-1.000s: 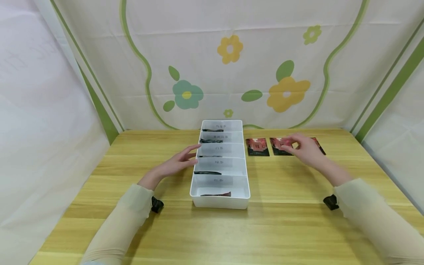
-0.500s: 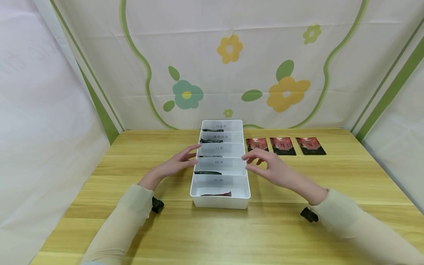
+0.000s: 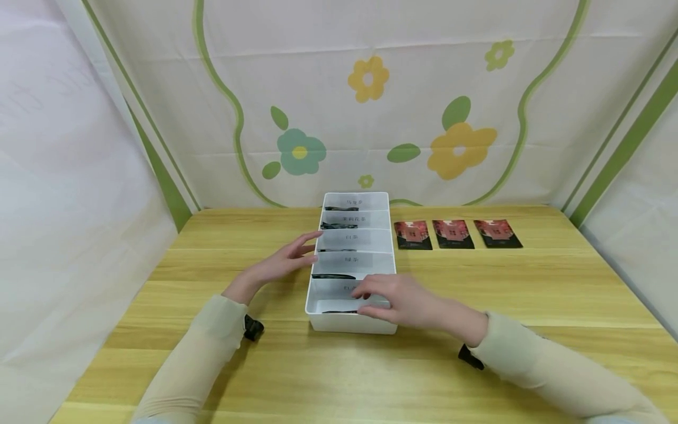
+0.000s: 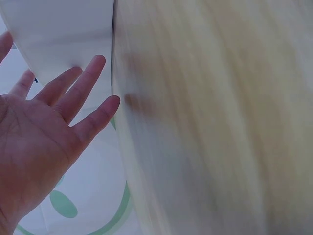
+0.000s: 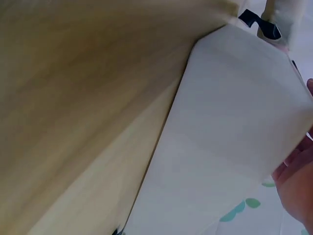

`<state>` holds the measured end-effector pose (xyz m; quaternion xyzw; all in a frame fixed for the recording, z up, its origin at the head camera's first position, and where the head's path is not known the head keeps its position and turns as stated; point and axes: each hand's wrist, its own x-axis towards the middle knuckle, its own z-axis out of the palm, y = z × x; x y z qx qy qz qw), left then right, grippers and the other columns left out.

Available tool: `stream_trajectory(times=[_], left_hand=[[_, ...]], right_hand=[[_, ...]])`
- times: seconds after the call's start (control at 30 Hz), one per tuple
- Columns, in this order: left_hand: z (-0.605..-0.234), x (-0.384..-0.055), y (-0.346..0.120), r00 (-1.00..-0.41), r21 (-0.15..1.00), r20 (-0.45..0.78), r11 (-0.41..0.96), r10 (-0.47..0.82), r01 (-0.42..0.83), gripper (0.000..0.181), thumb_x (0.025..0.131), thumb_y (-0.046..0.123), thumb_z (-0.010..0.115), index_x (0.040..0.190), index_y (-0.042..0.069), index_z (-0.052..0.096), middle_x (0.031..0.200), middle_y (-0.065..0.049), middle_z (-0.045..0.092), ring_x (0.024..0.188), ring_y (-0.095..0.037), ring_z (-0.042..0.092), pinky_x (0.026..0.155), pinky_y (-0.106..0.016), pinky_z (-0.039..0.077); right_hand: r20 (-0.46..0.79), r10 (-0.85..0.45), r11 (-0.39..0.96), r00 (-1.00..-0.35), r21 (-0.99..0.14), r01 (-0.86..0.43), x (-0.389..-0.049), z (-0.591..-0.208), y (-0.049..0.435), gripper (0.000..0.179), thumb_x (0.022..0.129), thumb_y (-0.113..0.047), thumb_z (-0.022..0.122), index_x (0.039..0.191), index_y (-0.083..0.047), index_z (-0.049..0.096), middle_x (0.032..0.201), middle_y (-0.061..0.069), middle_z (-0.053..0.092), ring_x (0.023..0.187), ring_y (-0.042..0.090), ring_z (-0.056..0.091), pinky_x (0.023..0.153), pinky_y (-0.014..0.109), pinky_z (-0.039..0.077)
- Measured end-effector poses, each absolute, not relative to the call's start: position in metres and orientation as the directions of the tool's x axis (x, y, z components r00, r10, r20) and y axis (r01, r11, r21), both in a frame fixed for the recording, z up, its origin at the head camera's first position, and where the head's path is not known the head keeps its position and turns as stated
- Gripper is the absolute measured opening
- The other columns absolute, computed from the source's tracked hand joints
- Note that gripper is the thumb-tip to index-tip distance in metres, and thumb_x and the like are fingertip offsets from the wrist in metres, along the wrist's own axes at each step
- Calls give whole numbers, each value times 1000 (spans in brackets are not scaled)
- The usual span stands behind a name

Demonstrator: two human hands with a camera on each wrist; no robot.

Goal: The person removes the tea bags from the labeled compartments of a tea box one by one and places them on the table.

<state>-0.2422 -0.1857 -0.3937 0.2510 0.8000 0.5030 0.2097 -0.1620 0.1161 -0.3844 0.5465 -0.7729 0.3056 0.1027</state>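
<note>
A long white divided box (image 3: 339, 323) stands on the table, its compartments labelled in Chinese as kinds of tea. My left hand (image 3: 278, 265) is at its left side, fingers spread along the rim; in the left wrist view that hand (image 4: 44, 127) shows straight fingers beside the box wall (image 4: 68, 29). Over the front compartment is my right hand (image 3: 410, 303), thumb and fingers apart, partly covering a tea sachet (image 3: 339, 311) inside. Whether its fingertips touch the sachet is unclear. The right wrist view shows mostly the box side (image 5: 220, 132), with part of the right hand (image 5: 298, 181) at the edge.
Right of the box, three red and black tea sachets lie in a row: one near the box (image 3: 413, 235), a middle one (image 3: 453, 234) and a right one (image 3: 498, 234). Thin dark sachets stand in the other compartments. A flowered cloth (image 3: 318, 76) hangs behind the wooden table (image 3: 238, 377).
My right hand has left the middle sachet in the row and moved left and nearer, to above the box's front compartment. The left hand stays at the box's side.
</note>
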Motion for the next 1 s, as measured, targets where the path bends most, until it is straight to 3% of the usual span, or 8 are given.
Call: stream_trajectory(times=[0.3,0.57,0.73,0.87,1.0], left_hand=[[-394,-241,-185,-777,920,-58,337,627,203,61,102,22,52,155,18,21,158,-15,21,141,-36,26,112,-55,20],[-395,-242,-186,-785,909,-59,359,616,213,63,102,26,53,155,20,21,158,-15,20,141,-37,26,111,-56,21],[-395,-242,-186,-784,913,-60,352,618,208,63,102,26,53,155,19,21,158,-16,20,141,-36,26,111,-55,21],[-394,-241,-185,-787,914,-67,354,613,198,62,102,25,53,155,20,22,158,-15,20,141,-36,26,111,-55,21],[-396,-241,-186,-785,918,-67,347,616,193,62,102,24,53,155,21,22,159,-14,18,142,-36,25,111,-55,21]], right_hand=[[426,-810,233,-404,-399,-887,-154,-389,106,9,95,-23,65,98,-16,70,92,-11,66,84,3,61,75,20,50],[549,-756,146,-356,-388,-910,-153,-394,103,2,88,-13,73,91,-13,73,86,-8,69,80,2,62,75,18,50],[618,-730,104,-292,-321,-941,-153,-394,102,9,83,-6,77,88,-11,72,84,-6,69,79,4,63,75,19,51],[637,-723,103,-268,-284,-953,-152,-392,103,8,84,-4,75,88,-10,71,85,-5,68,79,5,64,75,19,51],[647,-703,119,-295,-302,-946,-152,-387,106,2,90,-8,70,91,-10,70,86,-4,69,79,5,65,72,19,52]])
